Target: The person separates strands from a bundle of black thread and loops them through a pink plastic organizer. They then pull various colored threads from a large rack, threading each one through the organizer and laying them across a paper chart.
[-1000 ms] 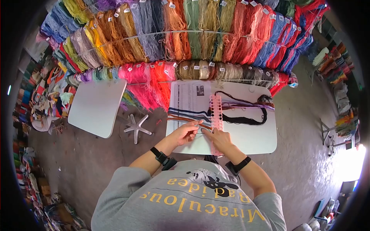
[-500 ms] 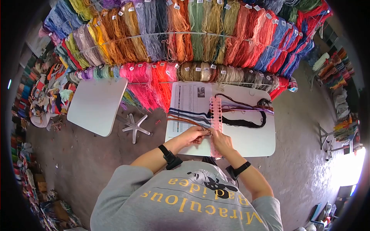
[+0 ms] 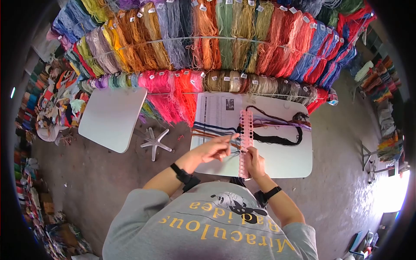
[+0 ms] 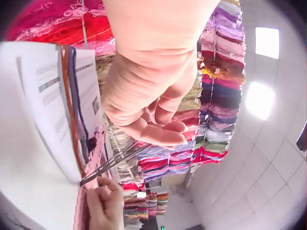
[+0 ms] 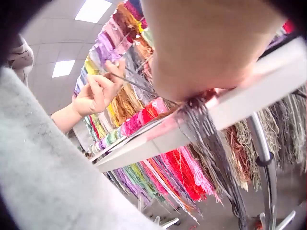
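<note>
A pink strip with rows of holes lies across the white table in the head view. Thin dark grey strands stretch from it to my left hand, whose curled fingers and thumb pinch them in the air left of the strip. At the strip's near part, my right hand grips its edge with bent fingers; the left wrist view shows the fingertips of the same hand against the pink surface. A grey bundle of strands hangs past the table edge below my right hand.
Blue and brown strands cross a printed sheet left of the strip. Black yarn curls on the right of the table. Hanging skeins fill the far side; another white table stands left.
My left hand has moved away from the strip, up and to the left, drawing the grey strands out. My right hand has stayed at the strip, its fingers now more bent.
</note>
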Available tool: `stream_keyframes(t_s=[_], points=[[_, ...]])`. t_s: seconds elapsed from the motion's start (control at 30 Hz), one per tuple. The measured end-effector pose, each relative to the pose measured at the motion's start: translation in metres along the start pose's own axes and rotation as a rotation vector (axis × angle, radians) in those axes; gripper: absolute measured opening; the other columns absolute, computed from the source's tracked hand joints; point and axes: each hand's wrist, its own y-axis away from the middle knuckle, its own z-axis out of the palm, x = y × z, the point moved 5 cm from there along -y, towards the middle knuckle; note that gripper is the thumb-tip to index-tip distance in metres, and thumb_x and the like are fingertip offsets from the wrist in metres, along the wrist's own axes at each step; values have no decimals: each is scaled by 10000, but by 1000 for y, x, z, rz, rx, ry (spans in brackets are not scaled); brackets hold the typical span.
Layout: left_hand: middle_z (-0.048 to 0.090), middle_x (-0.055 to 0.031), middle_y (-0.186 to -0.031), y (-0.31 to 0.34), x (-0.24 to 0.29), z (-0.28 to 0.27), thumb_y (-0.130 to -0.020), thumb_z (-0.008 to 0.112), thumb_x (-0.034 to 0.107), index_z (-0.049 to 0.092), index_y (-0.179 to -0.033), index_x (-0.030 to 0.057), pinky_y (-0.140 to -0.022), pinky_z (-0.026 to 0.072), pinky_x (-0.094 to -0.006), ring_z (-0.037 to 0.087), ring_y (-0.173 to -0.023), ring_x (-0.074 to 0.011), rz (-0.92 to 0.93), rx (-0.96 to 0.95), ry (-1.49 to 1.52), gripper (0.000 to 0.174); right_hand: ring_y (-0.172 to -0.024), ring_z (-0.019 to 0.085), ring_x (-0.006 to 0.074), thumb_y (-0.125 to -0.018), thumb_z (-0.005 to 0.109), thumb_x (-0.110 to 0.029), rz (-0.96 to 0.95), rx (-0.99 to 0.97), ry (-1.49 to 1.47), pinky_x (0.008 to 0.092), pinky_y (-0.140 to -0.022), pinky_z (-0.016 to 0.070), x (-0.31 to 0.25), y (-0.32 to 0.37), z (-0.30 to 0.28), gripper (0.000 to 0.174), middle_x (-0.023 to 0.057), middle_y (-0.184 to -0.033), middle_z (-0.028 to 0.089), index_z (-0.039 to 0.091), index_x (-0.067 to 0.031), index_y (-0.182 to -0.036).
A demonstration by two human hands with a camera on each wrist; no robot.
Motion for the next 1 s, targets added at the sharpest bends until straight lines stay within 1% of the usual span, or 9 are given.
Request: stream_keyframes(t_s=[0.2, 0.3, 0.33, 0.4, 0.47, 0.57, 0.73, 0.8, 1.0], points=[[612, -49, -681, -64, -71, -2, -921, 487, 175, 594, -1107, 101, -518, 495, -269, 611, -592, -146, -90, -2, -789, 227, -728, 652, 315, -923, 521, -132, 69, 105, -247, 380, -623, 512, 18, 4, -2, 218, 150, -872, 645, 475, -69, -1126], [577, -157, -743, -57, -39, -6, -856, 563, 185, 593, -900, 30, -693, 465, -371, 590, -725, -316, 405, 351, -1235, 164, -707, 647, 314, -927, 510, -120, 68, 76, -147, 383, -618, 511, 9, -1, -2, 215, 149, -862, 645, 472, -57, -1130], [601, -110, -756, -46, -20, -5, -880, 552, 205, 604, -898, 27, -656, 468, -338, 602, -690, -231, 489, 390, -1382, 186, -689, 643, 308, -931, 501, -137, 53, 87, -97, 389, -600, 507, 8, -2, -1, 211, 144, -850, 646, 474, -60, -1125], [607, -43, -769, -18, -5, -11, -900, 556, 253, 613, -902, 33, -618, 456, -288, 571, -657, -121, 68, 386, -552, 228, -687, 639, 312, -931, 497, -128, 58, 60, -86, 396, -596, 504, 7, -4, 2, 208, 144, -848, 646, 476, -59, -1125], [604, 5, -836, 16, 23, -8, -913, 559, 290, 610, -920, 39, -569, 425, -236, 483, -611, -41, 119, 163, -125, 256, -687, 638, 317, -925, 506, -129, -21, 98, -2, 402, -591, 503, -3, -6, -2, 198, 136, -826, 647, 484, -62, -1110], [573, -51, -1144, 55, 61, -3, -910, 568, 271, 607, -888, 35, -531, 387, -215, 379, -557, -50, 290, 161, -22, 240, -703, 637, 321, -922, 516, -138, 7, 93, -3, 402, -600, 507, -3, -6, -3, 188, 131, -841, 652, 492, -62, -1092], [559, -86, -1184, 64, 30, -25, -937, 545, 253, 598, -909, 36, -540, 365, -197, 400, -564, -44, 335, 162, -52, 225, -724, 638, 309, -882, 576, -199, 5, 17, 81, 401, -630, 507, -8, -9, 0, 252, 114, -843, 647, 499, -72, -1086], [558, -89, -1196, 76, 34, -40, -932, 557, 246, 597, -906, 41, -511, 364, -204, 400, -552, -43, 363, 451, -431, 210, -745, 639, 304, -861, 603, -230, 33, -39, 67, 401, -649, 506, -9, -6, 3, 295, 113, -866, 643, 500, -76, -1091], [433, -123, -1393, 74, 26, 2, -893, 630, 210, 650, -906, 54, -621, 440, -225, 478, -629, -84, 195, -93, 274, 158, -848, 621, 301, -784, 667, -323, -4, -87, 146, 400, -723, 495, -15, -7, 4, 441, 105, -965, 606, 499, -83, -1113]])
